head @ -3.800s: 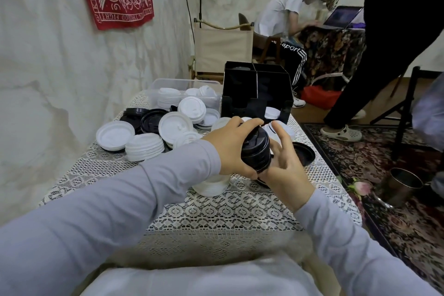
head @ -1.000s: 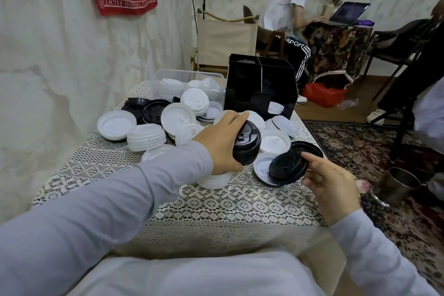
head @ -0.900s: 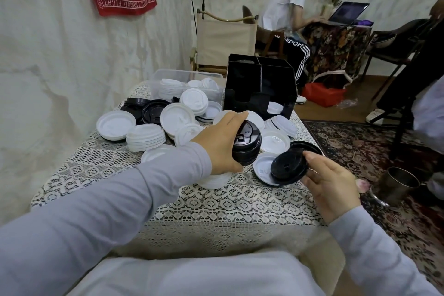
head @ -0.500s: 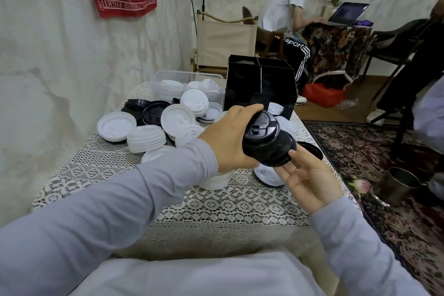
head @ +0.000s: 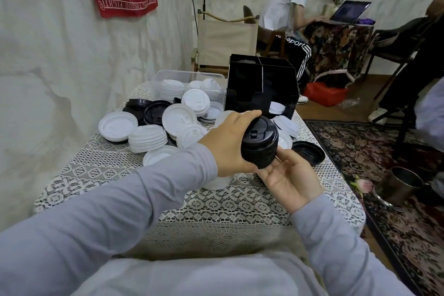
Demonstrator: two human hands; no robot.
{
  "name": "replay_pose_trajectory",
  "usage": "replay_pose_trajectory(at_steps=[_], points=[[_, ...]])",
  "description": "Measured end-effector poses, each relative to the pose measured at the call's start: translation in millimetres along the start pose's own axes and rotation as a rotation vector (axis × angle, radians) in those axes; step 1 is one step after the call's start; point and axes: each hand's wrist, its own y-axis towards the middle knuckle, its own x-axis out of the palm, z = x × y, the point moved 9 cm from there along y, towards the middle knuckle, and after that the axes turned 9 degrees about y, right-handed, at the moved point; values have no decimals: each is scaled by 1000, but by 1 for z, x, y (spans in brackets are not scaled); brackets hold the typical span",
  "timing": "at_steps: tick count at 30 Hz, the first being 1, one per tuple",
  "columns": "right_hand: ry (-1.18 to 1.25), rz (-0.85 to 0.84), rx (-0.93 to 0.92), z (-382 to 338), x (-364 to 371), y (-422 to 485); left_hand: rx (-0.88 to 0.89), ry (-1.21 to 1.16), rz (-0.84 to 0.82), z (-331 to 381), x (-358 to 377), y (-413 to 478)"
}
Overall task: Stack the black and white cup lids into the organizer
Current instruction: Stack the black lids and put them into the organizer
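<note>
Since a second ago the single black lid that the right hand [head: 288, 178] held off to the side has gone onto the bottom of the stack of black lids [head: 260, 144], and that hand now lies palm up under it, fingers loose and nearly straight, its thumb touching the lowest rim. Its fingertips are hidden beneath the stack. The left hand [head: 228, 144] grasps the stack from the side with curled fingers and covers its near left flank, so the lids cannot be counted. Held above the table [head: 216, 204], in front of the black organizer [head: 262, 86], the stack has its long axis almost upright and slightly tipped, with the sip-tab top facing up and the open rims facing down toward the right palm. The organizer's compartments are too dark to read, apart from one white lid [head: 276, 107] in its front right slot. Another black lid [head: 308, 151] lies on the table just right of the hands.
</note>
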Motion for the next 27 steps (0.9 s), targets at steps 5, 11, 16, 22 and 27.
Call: replay_pose_trajectory(at_steps=[5,11,16,22,27], points=[[23,0,26,5,0,-2,0,64,-67,-1,10,-1],[-48,-7,48,10,-1,0,-13,69,-89,-2,13,-2],[-39,-31,72,12,2,-1,5,46,-70,-1,9,-2],[-323,68,-129,-25,0,-5,-2,26,-5,-6,2,-2],[-1061,286,-536,-106,-3,-19,-52,48,-1,-19,-1,-2]])
